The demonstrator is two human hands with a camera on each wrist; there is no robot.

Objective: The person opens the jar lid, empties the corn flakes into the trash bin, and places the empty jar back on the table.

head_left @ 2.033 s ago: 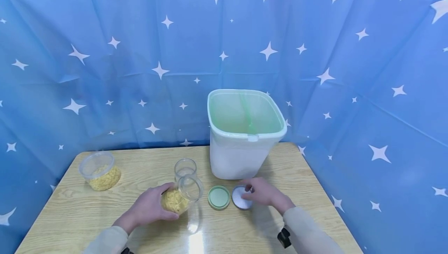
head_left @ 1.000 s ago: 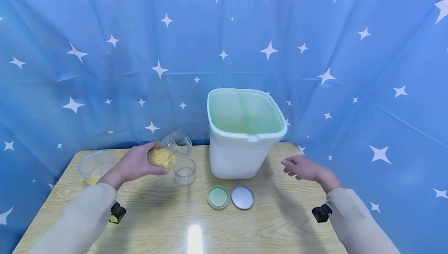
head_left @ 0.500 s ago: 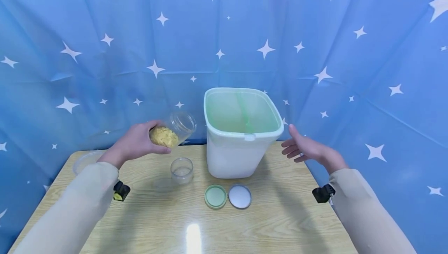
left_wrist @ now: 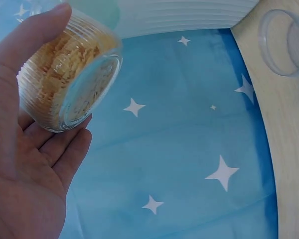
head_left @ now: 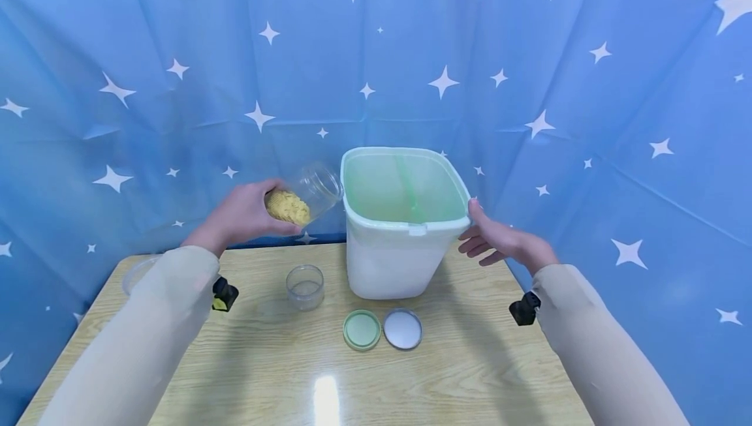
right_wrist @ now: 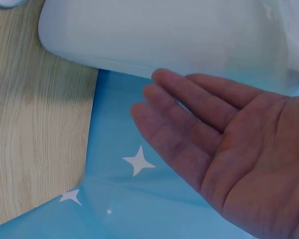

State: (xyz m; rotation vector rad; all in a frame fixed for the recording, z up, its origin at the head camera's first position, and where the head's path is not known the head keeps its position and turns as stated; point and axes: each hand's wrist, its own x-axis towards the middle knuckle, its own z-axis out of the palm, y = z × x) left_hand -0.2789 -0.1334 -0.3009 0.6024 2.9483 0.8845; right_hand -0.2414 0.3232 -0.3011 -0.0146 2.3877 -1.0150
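My left hand point(head_left: 247, 213) grips a clear ridged jar point(left_wrist: 65, 74) part-filled with yellow flakes point(head_left: 288, 208). In the head view it is raised above the table and tipped, its mouth right at the left rim of a tall white bin point(head_left: 384, 259) with a pale green inside. At the bin's opposite side is my right hand point(head_left: 499, 238), thumb tip at the rim corner. Its fingers point(right_wrist: 184, 119) are extended and apart beside the bin's outer wall in the right wrist view. The palm holds nothing.
A small clear jar point(head_left: 305, 289) stands left of the bin. In front lie a green lid point(head_left: 361, 330) and a silver-rimmed lid point(head_left: 403, 329), side by side on the wooden table point(head_left: 376, 387). My left sleeve mostly hides a clear tub point(head_left: 134, 274). A starred blue curtain point(head_left: 235, 87) hangs behind.
My left hand has lifted the flake jar from near the table and carried it up and right to the bin. My right hand has left the silver-rimmed lid and come to the bin's right rim.
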